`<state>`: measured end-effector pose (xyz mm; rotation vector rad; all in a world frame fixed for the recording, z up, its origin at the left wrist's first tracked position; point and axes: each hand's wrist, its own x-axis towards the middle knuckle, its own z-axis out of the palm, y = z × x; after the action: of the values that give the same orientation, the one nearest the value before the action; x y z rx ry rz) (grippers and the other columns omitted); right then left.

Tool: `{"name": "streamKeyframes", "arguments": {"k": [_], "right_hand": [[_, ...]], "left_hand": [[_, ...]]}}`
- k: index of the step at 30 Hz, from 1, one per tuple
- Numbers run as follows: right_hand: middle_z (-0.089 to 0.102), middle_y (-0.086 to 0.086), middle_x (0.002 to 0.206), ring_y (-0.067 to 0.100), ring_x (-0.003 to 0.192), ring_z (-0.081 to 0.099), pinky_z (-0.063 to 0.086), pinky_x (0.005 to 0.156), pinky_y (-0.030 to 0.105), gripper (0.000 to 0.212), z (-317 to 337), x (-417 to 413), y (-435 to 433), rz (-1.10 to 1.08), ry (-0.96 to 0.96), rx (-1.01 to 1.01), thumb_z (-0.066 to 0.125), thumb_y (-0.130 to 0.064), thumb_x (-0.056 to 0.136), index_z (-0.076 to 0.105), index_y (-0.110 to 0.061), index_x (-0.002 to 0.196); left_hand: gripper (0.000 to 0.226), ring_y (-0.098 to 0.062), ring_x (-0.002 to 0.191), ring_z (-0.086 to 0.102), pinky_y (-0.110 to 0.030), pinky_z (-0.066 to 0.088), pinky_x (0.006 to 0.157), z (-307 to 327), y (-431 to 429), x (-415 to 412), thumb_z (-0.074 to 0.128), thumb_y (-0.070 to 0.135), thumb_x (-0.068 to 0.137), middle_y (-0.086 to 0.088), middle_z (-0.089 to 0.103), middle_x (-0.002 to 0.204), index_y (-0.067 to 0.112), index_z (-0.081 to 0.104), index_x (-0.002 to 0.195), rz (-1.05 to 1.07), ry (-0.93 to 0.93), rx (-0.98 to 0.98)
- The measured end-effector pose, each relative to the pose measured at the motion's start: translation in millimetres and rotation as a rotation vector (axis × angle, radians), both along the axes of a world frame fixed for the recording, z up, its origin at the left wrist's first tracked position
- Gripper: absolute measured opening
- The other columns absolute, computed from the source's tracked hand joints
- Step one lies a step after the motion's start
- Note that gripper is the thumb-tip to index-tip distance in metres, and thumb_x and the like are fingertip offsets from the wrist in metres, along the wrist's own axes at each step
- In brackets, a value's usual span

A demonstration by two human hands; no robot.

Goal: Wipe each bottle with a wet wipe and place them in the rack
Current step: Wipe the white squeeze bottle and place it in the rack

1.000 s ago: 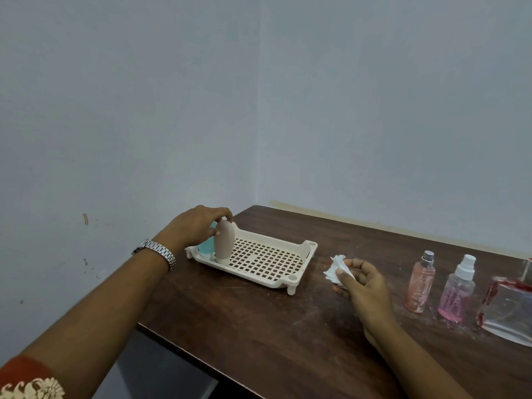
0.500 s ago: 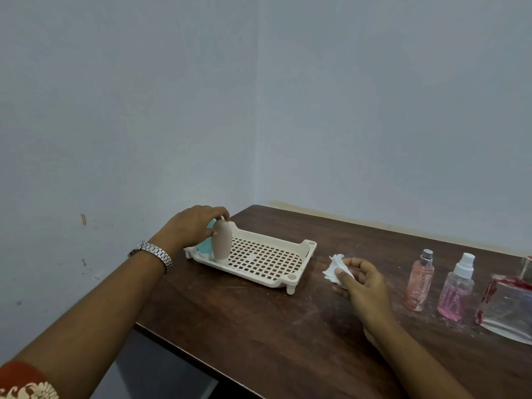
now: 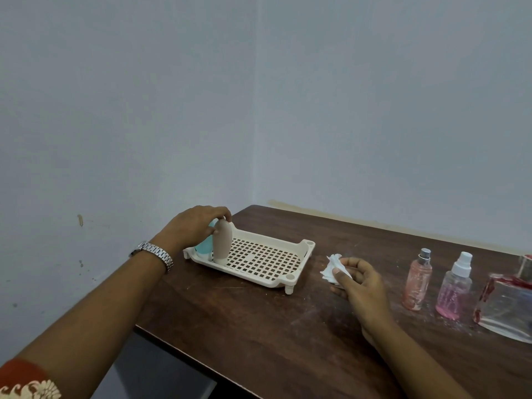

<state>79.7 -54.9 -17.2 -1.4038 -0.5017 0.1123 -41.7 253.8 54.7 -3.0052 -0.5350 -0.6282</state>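
Note:
A cream perforated rack [image 3: 296,256] stands on the dark wooden table [image 3: 259,326]. At the rack's left end a beige bottle [image 3: 221,244] stands upright, with my left hand [image 3: 195,227] curled over its top. A teal bottle [image 3: 205,245] is partly hidden behind that hand. My right hand [image 3: 359,286] rests on the table to the right of the rack and pinches a crumpled white wet wipe [image 3: 334,269]. Two pink spray bottles [image 3: 417,280] [image 3: 455,287] and a clear square bottle [image 3: 506,306] stand at the right.
The table sits in a corner, with grey walls [image 3: 374,110] close behind and to the left. Its near left edge [image 3: 172,347] runs diagonally below my left forearm. A metal watch [image 3: 154,253] is on my left wrist.
Almost nothing has moved. My left hand stays on the beige bottle in the rack and my right hand keeps the wipe in the same spot.

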Motion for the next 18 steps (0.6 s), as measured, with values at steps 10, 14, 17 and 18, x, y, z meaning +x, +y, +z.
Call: {"name": "streamKeyframes", "arguments": {"k": [10,14,17,18], "right_hand": [[0.068,0.004,0.097,0.015,0.08,0.068,0.056,0.061,0.022,0.017,-1.6,1.1,0.1,0.01,-0.004,-0.004,0.059,-0.003,0.088,0.059,-0.013,0.101],[0.068,0.002,0.095,0.014,0.078,0.068,0.056,0.061,0.022,0.017,-1.3,0.8,-0.5,0.012,-0.006,-0.005,0.059,-0.003,0.088,0.059,-0.015,0.1],[0.068,0.001,0.094,0.014,0.079,0.068,0.057,0.062,0.023,0.017,-0.9,0.8,-0.8,0.008,-0.009,-0.01,0.059,-0.004,0.088,0.059,-0.015,0.101],[0.067,0.001,0.094,0.014,0.079,0.068,0.057,0.062,0.023,0.017,-1.0,1.1,-0.7,0.007,-0.009,-0.014,0.059,-0.004,0.088,0.059,-0.014,0.102]], "left_hand": [[0.033,-0.019,0.105,0.056,-0.028,0.048,0.082,-4.0,2.9,3.9,0.059,0.009,0.09,0.001,0.061,0.123,0.028,0.052,0.116,-0.007,-0.015,-0.026],[0.035,-0.019,0.106,0.057,-0.028,0.047,0.083,-4.2,3.4,4.3,0.061,0.011,0.09,0.002,0.061,0.124,0.03,0.051,0.118,-0.012,-0.009,-0.029],[0.041,-0.02,0.11,0.056,-0.032,0.049,0.088,-4.1,3.1,3.7,0.063,0.012,0.089,0.002,0.06,0.128,0.032,0.05,0.121,-0.003,0.015,-0.028],[0.044,-0.02,0.112,0.055,-0.032,0.049,0.089,-4.1,2.8,3.4,0.063,0.012,0.088,0.002,0.059,0.129,0.033,0.049,0.124,0.002,0.033,-0.027]]}}
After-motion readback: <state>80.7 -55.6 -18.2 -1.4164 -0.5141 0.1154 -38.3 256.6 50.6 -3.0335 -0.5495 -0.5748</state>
